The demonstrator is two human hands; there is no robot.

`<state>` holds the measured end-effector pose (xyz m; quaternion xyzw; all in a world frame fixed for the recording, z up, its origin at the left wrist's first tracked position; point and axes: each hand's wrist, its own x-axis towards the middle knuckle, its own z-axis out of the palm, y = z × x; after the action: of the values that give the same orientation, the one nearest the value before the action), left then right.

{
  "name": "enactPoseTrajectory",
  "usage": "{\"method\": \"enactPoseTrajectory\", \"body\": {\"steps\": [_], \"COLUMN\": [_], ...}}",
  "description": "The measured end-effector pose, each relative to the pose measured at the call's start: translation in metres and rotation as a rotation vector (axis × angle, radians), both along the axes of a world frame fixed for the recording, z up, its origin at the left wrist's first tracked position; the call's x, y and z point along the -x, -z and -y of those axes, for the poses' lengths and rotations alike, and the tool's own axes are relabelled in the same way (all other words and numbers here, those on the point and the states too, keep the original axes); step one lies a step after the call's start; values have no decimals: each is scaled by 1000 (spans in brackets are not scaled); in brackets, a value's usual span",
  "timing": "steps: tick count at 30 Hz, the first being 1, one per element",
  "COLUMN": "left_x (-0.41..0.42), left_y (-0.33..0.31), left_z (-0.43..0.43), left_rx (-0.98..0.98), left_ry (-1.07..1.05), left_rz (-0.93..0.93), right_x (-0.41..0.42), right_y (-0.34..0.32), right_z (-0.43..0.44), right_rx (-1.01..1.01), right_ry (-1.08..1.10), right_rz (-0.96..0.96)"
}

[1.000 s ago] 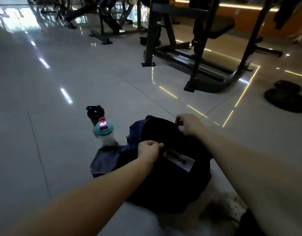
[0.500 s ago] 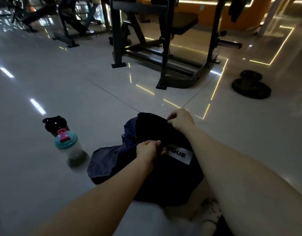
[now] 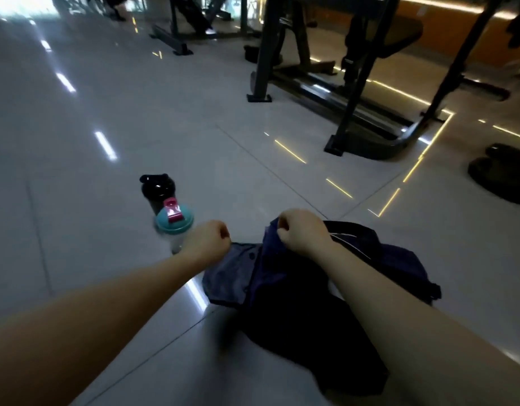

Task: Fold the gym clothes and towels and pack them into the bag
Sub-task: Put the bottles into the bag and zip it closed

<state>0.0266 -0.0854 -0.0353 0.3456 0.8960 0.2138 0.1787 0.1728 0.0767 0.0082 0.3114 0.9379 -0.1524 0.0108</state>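
A heap of dark clothing [image 3: 305, 323] lies on the floor in front of me. A navy-blue garment [image 3: 235, 273] is spread at its left side, over black cloth. My left hand [image 3: 206, 241] is curled at the garment's upper left corner and pinches its edge. Further right along the same top edge, my right hand [image 3: 302, 230] grips a raised fold of the navy cloth. More dark navy fabric [image 3: 399, 262] with a thin white line bulges behind my right forearm; I cannot tell whether it is the bag.
Two shaker bottles stand left of the heap: a black one [image 3: 157, 187] and a clear one with a teal lid and pink cap [image 3: 173, 219], close to my left hand. A black gym machine frame [image 3: 349, 112] stands behind, and weight plates [image 3: 501, 180] lie at right.
Both hands left the black item with the white label and now hold the navy garment's top edge, further apart. That label is out of sight. The view shifted.
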Motion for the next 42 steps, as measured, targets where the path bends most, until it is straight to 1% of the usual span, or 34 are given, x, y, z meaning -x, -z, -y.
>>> {"method": "enactPoseTrajectory", "body": {"steps": [3,4,5,7,9,11,13,15,17,21,24,27,29,31,33,35,39,42], "left_x": [59,76,90,111,123,129,132,132,131,127,116,94,74,48,20,-7,-46,-65], "left_y": [7,13,18,33,44,49,52,54,59,58,53,37,23,12,10,15,32,48], "left_z": [37,46,53,61,54,38,23,12,7,8,12,14,11,8,8,8,12,20], "left_rx": [-16,8,67,199,272,288,295,303,299,328,314,170,30,-56,-99,-139,-196,-200], "left_ry": [-51,-39,-24,-16,-12,0,-13,-42,-40,-24,8,-1,37,127,197,235,282,323], "left_rz": [-407,-480,-516,-484,-432,-362,-319,-359,-389,-311,-308,-331,-241,-89,45,106,152,167], "right_x": [30,36,40,43,42,38,36,32,27,15,1,-21,-37,-51,-64,-77,-97,-106], "right_y": [22,28,33,43,58,76,88,90,89,80,65,56,52,45,41,40,36,38], "right_z": [41,52,62,76,81,80,78,77,74,67,64,63,64,67,71,76,82,86], "right_rx": [-24,-58,-94,-140,-156,-178,-224,-268,-297,-378,-448,-515,-523,-553,-550,-497,-389,-310], "right_ry": [-209,-289,-378,-554,-667,-689,-702,-717,-700,-698,-685,-627,-601,-568,-520,-512,-470,-434], "right_rz": [186,244,291,382,568,780,863,846,784,637,548,496,438,391,379,417,515,535]}}
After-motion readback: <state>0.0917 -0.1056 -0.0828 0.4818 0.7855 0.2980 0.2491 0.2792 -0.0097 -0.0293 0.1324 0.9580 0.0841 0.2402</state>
